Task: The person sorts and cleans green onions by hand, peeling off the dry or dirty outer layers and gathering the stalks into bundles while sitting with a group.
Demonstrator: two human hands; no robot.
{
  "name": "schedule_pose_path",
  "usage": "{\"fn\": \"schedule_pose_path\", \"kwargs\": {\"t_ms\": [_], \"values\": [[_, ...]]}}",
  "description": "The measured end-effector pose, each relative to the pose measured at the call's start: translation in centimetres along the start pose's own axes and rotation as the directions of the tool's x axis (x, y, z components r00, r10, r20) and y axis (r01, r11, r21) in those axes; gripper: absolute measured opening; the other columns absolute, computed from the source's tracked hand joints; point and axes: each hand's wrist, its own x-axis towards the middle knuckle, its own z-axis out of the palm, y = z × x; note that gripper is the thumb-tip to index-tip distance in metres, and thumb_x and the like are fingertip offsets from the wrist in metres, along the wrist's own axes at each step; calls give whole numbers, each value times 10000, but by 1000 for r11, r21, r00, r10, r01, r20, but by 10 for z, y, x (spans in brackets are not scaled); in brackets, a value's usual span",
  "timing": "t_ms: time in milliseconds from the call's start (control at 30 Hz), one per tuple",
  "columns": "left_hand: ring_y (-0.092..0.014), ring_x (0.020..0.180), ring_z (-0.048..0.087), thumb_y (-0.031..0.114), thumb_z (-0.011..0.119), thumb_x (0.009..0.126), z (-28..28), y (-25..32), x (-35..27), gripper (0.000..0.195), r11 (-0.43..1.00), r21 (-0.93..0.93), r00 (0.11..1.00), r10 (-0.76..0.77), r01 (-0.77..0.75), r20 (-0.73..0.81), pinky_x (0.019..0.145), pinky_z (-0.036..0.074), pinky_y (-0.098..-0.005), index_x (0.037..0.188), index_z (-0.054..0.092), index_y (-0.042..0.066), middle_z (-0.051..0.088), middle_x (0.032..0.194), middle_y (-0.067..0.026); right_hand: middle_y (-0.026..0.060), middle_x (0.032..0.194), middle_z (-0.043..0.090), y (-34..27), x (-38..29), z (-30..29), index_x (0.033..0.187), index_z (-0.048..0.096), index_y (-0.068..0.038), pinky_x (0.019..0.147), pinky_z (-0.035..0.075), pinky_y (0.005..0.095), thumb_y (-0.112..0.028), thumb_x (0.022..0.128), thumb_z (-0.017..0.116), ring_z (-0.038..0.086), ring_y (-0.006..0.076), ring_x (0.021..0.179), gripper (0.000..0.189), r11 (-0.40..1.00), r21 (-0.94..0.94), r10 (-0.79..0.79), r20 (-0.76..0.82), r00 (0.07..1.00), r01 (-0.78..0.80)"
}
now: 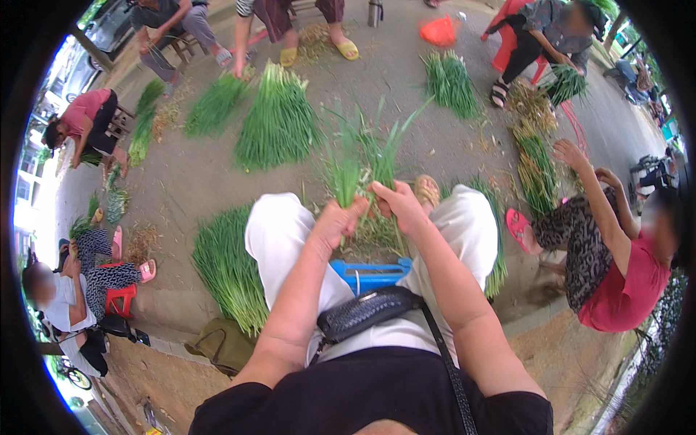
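Between my knees, my left hand [338, 222] is closed around a bunch of long green leaves [346, 174], likely scallions or Chinese chives, tips pointing away from me. Close beside it, my right hand [399, 204] grips a second, looser bunch [385, 157]. A few stalks reach below each fist. Under both hands, trimmed leaf scraps [380, 231] litter the ground in front of a blue plastic stool [370, 273]. A large pile of green stalks [225, 261] lies left of my left knee, and another pile [496, 277] is partly hidden by my right leg.
Ahead lie a big heap of stalks [278, 122] and a smaller heap [450, 84], near an orange-red plastic bag [436, 31]. Several people sit around with their own piles. A steel flask [375, 13] stands at the far side. An olive bag [222, 345] rests behind the left pile.
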Motion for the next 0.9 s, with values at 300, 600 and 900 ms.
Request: {"fn": "schedule_pose_path", "kwargs": {"t_ms": [300, 600, 900], "values": [[-33, 377, 383, 245, 635, 846, 2, 6, -7, 203, 995, 101, 992, -32, 20, 118, 333, 251, -192, 847, 591, 46, 587, 660, -37, -40, 649, 399, -3, 5, -8, 882, 565, -48, 427, 246, 224, -240, 908, 543, 321, 49, 465, 196, 979, 206, 15, -112, 994, 9], [-30, 398, 370, 281, 572, 893, 10, -6, -3, 237, 988, 151, 998, 15, -23, 56, 358, 256, -191, 766, 555, 81, 516, 604, 7, -33, 599, 377, 8, 7, -8, 883, 540, -56, 430, 262, 244, -237, 934, 486, 329, 77, 465, 195, 985, 170, 37, -48, 998, -29], [-40, 404, 382, 175, 637, 841, 2, -3, 2, 136, 989, -97, 994, 112, -113, -17, 360, 262, -193, 781, 552, 88, 566, 664, -9, -44, 597, 391, -4, 1, -3, 892, 562, -71, 438, 272, 241, -250, 933, 483, 342, 70, 473, 201, 994, 107, -20, 49, 999, 14]]}}
